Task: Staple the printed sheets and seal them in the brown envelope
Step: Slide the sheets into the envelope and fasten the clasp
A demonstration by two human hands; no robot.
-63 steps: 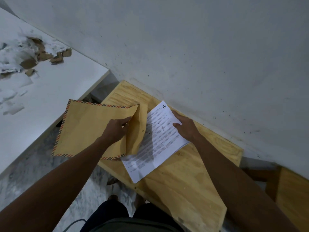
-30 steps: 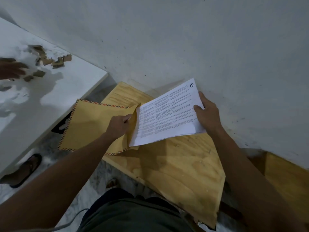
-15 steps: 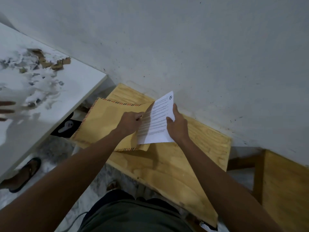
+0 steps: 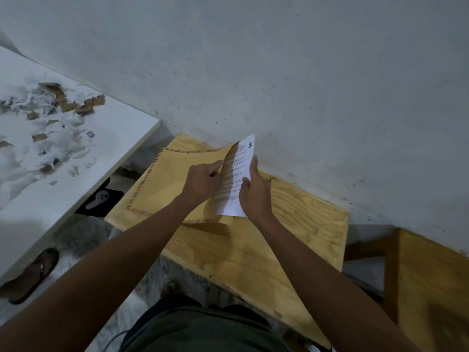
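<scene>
Sheets (image 4: 237, 174) deeper in envelope (image 4: 172, 179), both hands gripping

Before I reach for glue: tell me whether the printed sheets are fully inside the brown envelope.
Partly in. A white strip of the printed sheets juts from the brown envelope mouth, pushed by the right hand.

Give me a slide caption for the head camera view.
Right hand feeds printed sheets into brown envelope held open by left hand.

Brown envelope (image 4: 175, 184): striped red/dark border, lying on wood top, mouth open at right end. Printed sheets (image 4: 237, 179): white, text lines, circled mark at top corner, left part inside envelope mouth, rest sticking out.
</scene>
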